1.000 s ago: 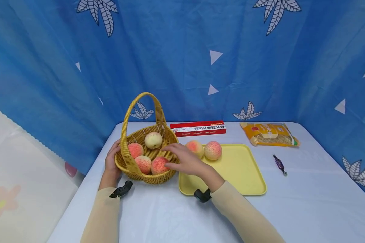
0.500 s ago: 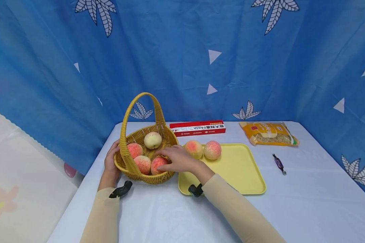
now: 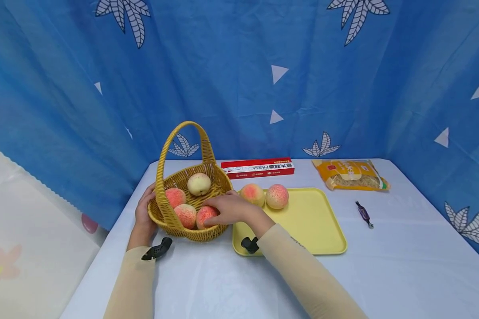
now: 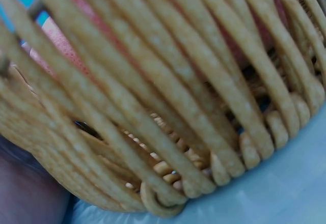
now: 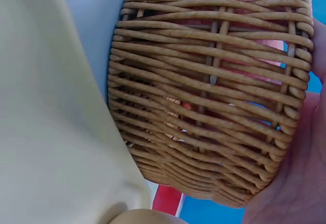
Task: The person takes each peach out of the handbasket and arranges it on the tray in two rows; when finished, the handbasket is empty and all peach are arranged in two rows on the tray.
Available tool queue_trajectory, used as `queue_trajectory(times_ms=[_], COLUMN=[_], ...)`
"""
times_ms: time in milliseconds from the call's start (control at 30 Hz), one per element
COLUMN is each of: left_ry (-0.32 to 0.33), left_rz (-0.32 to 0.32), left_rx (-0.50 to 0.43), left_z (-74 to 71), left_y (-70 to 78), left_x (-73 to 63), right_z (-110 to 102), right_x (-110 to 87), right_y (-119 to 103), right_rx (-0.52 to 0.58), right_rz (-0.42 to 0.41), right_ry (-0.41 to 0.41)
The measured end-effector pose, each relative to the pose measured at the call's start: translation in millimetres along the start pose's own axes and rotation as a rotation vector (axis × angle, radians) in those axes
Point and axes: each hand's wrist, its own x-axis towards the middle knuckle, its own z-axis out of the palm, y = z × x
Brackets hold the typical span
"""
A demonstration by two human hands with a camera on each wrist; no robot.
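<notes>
A yellow wicker basket [image 3: 202,235] with a tall arched handle stands at the left of the table. Several peaches lie inside it, among them a pale one [image 3: 198,184] at the back. My left hand [image 3: 144,212] holds the basket's left side; only a blurred bit of that hand shows in the left wrist view. Over the right rim, my right hand [image 3: 236,208] reaches in and grips the red peach [image 3: 205,215] at the front right, thumb on the near side and fingers behind. Basket wicker [image 5: 204,81] hides this peach's lower part in the right wrist view.
A yellow tray [image 3: 311,221] lies right of the basket, under my right forearm, with two peaches [image 3: 277,196] at its back left. Behind are a red pasta box [image 3: 259,168] and an orange grain bag [image 3: 351,175]. A purple-wrapped candy [image 3: 364,214] lies at the right.
My right hand has moved left and down into the basket, and its fingers have closed round the red peach. The left hand stays at the basket's side.
</notes>
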Motion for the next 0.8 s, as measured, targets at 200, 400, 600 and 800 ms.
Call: queue_trajectory(times_ms=[200, 400, 600, 800], left_ry=[-0.024, -0.032, 0.000, 0.003], left_rz=[0.005, 0.023, -0.010, -0.021], left_rx=[-0.003, 0.005, 0.022, 0.030], left_z=[-1.4, -3.3, -3.2, -1.4], left_y=[-1.0, -1.7, -0.9, -0.1], left_x=[1.0, 0.7, -0.1, -0.7], right_z=[1, 4, 9, 12], right_x=[-0.8, -2.2, -1.8, -3.7], right_y=[-2, -3, 0, 0], right_rx=[-0.021, -0.005, -0.013, 0.008], right_rz=[0.027, 0.029, 0.021, 0.025], right_ry=[-0.001, 0.028, 0.081, 0.126])
